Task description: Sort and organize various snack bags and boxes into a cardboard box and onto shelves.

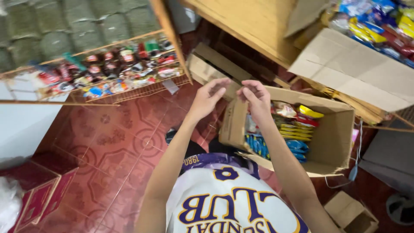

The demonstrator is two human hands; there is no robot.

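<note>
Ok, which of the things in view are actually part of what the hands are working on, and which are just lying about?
In hand:
left hand
right hand
open cardboard box
snack packets inside it

Lying about:
wire rack of packets
red carton
small empty box
upper box of snacks

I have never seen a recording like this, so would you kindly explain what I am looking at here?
There is no machine: the single picture comes from a camera worn on a person's head, looking down at their own two bare hands and white shirt. The left hand and right hand are raised close together above an open cardboard box on the red tiled floor. The fingers are curled, but I cannot tell whether they pinch anything; nothing clearly shows in them. The box holds snack packets, yellow, red and blue. To the upper left stands a wire rack of small packaged goods; to the upper right, another box with more packets.
</note>
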